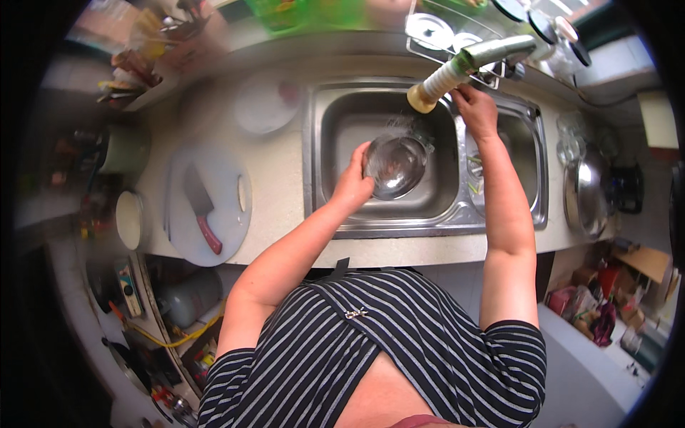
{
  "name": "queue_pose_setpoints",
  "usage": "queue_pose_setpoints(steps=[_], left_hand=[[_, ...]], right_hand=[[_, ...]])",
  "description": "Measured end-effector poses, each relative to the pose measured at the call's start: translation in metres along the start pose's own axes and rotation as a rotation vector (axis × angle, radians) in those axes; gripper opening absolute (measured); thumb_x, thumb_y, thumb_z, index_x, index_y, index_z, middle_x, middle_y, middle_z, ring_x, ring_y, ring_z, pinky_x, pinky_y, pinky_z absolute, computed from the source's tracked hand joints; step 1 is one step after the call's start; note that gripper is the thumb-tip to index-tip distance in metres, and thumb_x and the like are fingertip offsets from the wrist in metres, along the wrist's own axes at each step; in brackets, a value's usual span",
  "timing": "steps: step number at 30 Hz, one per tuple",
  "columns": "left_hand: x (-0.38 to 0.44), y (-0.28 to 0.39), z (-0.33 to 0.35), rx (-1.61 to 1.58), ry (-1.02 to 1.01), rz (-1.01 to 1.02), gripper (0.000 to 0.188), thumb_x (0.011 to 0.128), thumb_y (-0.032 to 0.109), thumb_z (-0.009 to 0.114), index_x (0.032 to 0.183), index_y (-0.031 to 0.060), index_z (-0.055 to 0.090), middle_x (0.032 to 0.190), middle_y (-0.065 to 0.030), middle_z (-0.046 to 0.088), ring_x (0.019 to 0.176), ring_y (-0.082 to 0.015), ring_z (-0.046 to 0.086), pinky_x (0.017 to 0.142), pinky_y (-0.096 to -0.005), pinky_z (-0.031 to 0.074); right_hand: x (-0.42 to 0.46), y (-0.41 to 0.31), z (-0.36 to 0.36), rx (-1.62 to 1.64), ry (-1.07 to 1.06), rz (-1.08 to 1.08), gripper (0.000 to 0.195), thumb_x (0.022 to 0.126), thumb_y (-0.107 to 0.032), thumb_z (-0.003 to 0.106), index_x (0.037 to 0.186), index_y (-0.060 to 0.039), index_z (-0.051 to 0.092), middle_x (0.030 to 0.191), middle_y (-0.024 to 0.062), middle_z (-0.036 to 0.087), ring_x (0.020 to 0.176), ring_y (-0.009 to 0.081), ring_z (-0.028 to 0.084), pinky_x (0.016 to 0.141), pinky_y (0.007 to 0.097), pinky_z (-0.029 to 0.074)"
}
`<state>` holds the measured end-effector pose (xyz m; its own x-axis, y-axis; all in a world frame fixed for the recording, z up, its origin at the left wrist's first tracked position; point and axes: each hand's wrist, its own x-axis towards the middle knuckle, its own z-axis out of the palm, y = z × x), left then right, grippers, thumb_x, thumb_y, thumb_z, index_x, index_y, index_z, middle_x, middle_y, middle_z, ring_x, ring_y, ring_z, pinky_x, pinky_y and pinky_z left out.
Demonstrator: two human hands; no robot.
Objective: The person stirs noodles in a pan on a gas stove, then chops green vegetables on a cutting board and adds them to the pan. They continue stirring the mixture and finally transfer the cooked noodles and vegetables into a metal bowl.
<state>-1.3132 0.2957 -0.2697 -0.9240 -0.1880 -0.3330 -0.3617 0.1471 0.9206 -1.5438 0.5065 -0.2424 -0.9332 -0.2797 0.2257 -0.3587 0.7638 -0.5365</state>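
Observation:
My left hand grips the left rim of a round, shiny bowl, tilted over the larger sink basin. Water splashes at the bowl's far side, below the yellowish spout end of the faucet. My right hand reaches up beside the faucet, behind the divider between the basins; its fingertips are partly hidden and what they touch cannot be told. Green scraps lie in a clear container in the smaller basin, partly behind my right forearm.
Left of the sink, a kitchen knife with a red handle lies on a white cutting board. A pale plate stands behind it. A metal wok or lid and glasses are at the right. A wire rack stands behind the faucet.

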Motion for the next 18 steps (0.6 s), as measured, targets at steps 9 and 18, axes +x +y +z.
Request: queue_pose_setpoints(steps=[9, 18], left_hand=[[-0.013, 0.012, -0.039, 0.640, 0.333, 0.827, 0.067, 0.070, 0.006, 0.069, 0.132, 0.0204, 0.047, 0.135, -0.0088, 0.047, 0.118, -0.0298, 0.053, 0.090, -0.0350, 0.051], [-0.037, -0.015, -0.087, 0.682, 0.545, 1.067, 0.050, 0.084, 0.017, 0.054, 0.133, 0.0250, 0.045, 0.136, -0.0078, 0.045, 0.124, -0.0286, 0.047, 0.073, -0.0292, 0.057]], right_hand=[[-0.048, -0.023, 0.001, -0.051, 0.241, -0.265, 0.019, 0.085, -0.017, 0.061, 0.098, -0.0028, 0.063, 0.103, 0.0173, 0.062, 0.098, 0.0361, 0.058, 0.085, 0.0428, 0.046], [-0.139, -0.066, 0.024, 0.416, -0.090, -0.081, 0.029, 0.096, -0.014, 0.054, 0.123, -0.0023, 0.058, 0.105, 0.0092, 0.065, 0.093, 0.0167, 0.062, 0.083, 0.0273, 0.050]])
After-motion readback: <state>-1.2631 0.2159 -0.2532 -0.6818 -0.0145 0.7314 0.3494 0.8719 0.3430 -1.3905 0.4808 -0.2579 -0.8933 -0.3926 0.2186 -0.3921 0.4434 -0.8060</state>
